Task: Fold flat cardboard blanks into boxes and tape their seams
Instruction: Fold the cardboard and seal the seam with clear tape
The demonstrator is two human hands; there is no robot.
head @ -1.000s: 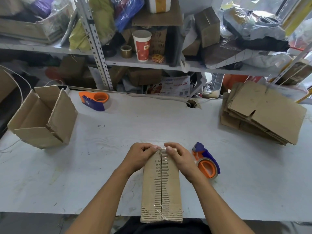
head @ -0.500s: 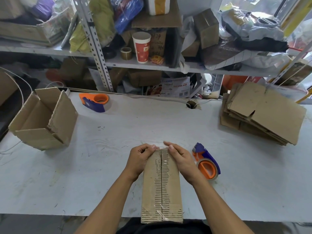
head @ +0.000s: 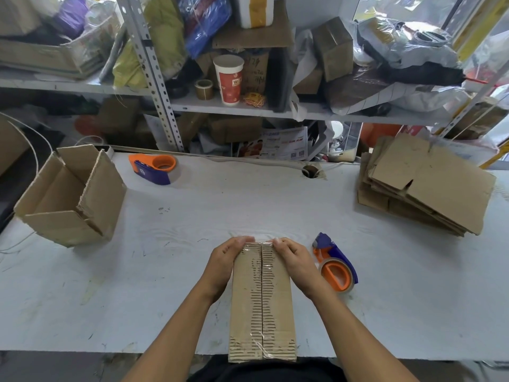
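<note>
gripping the far end of a folded cardboard box [head: 261, 296], both hands are pressing down along its top edge: the left hand [head: 224, 264] is wrapping the left far corner, and the right hand [head: 296, 261] is wrapping the right far corner, fingers curled over the edge. the box is lying on the near middle of the white table [head: 192, 244], its near end reaching the table's front edge, and clear tape [head: 261, 285] is running down the centre seam where the cardboard's outer layer is torn and showing ridges. an orange and blue tape dispenser [head: 334, 263] is lying just beside the right hand. a second tape dispenser [head: 154, 168] is sitting at the far side of the table, well apart. an open box [head: 71, 194] is standing at the left edge, flaps up. a stack of flat cardboard blanks [head: 424, 186] is resting at the far right. cluttered metal shelves [head: 154, 78] are standing behind the table.
</note>
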